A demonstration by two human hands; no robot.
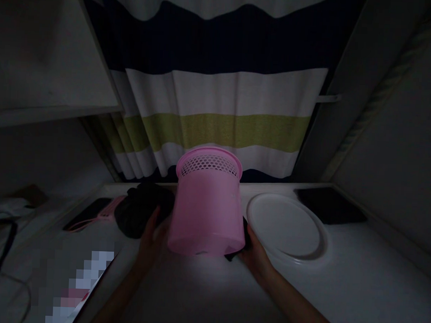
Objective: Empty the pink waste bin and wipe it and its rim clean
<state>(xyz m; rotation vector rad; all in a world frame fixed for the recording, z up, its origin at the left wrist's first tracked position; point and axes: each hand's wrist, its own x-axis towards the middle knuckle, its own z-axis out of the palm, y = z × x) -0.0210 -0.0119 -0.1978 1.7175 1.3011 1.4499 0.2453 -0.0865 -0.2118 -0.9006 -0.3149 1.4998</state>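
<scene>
Pink bin [208, 208], base tipped toward the wearer, sits between two hands. Left hand [153, 239] is unclenched beside it, contact unclear; right hand [256, 255] has its fingers around black material [246, 238] at the bin's side. One black bag [139, 210] crowds the left; one round white lid [287, 226] lies just right. White tabletop [356, 275] stretches from the lid toward the right wall. Behind hangs a striped curtain [218, 95]; two dark flat items, one at each far corner [330, 204].
</scene>
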